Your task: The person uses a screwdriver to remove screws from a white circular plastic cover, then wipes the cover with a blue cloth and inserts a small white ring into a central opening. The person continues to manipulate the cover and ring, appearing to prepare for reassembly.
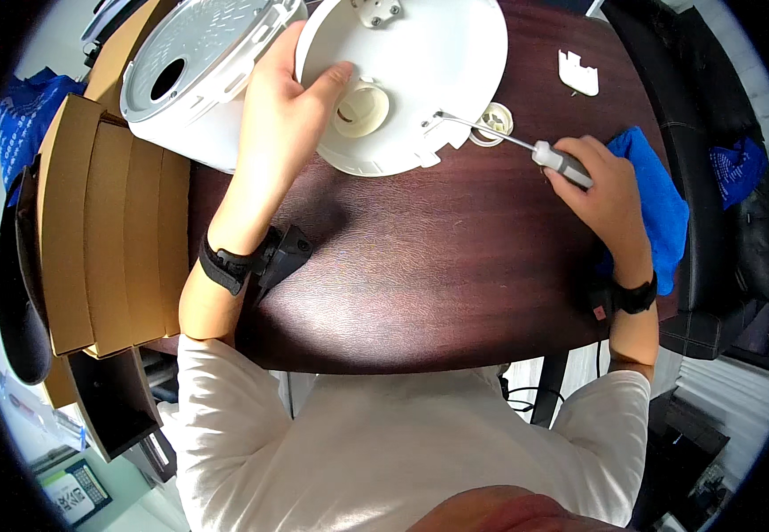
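Observation:
My left hand (300, 97) grips the left side of a round white plastic lid (437, 62), its thumb over the rim and its other fingers hidden behind. The lid leans with its hollow inner side facing me. A cream-coloured round piece (365, 113) sits inside the lid near my thumb. In my right hand (599, 182) is a screwdriver (551, 156) with a grey and white handle. Its thin metal shaft points left, and the tip reaches a small spot near the lid's lower right edge.
A white appliance body (194, 115) stands at the back left beside brown cardboard boxes (109, 230). Behind the shaft lies a small round ring (494, 122). A white plastic piece (577, 74) rests at the back right. A blue cloth (659, 208) lies by my right wrist.

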The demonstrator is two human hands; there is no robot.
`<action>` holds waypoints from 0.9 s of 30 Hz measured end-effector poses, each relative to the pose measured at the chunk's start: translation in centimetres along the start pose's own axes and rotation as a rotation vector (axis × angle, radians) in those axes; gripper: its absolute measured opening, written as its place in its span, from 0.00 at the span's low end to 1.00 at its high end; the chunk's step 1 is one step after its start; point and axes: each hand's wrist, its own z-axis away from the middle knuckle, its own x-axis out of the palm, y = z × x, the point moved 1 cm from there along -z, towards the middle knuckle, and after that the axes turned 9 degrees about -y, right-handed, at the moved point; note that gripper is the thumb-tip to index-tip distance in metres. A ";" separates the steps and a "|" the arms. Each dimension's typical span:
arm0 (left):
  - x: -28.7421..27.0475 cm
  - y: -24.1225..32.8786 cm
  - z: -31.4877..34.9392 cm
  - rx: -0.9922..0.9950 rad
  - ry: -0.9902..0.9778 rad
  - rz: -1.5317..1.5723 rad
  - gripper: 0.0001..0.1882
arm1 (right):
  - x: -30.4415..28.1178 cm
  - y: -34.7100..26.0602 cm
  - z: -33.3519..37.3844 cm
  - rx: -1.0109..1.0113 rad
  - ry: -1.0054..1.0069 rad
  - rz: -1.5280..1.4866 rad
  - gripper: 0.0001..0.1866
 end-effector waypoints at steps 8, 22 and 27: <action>0.5 0.8 0.0 -0.028 -0.020 0.051 0.16 | 0.7 0.0 1.4 0.061 -0.074 0.009 0.11; 1.3 2.3 -1.7 0.003 -0.105 -0.062 0.16 | 1.1 0.4 1.2 0.067 -0.055 -0.063 0.12; 1.4 2.3 -1.7 -0.004 -0.097 -0.026 0.17 | 1.2 0.3 1.4 0.098 -0.071 -0.071 0.12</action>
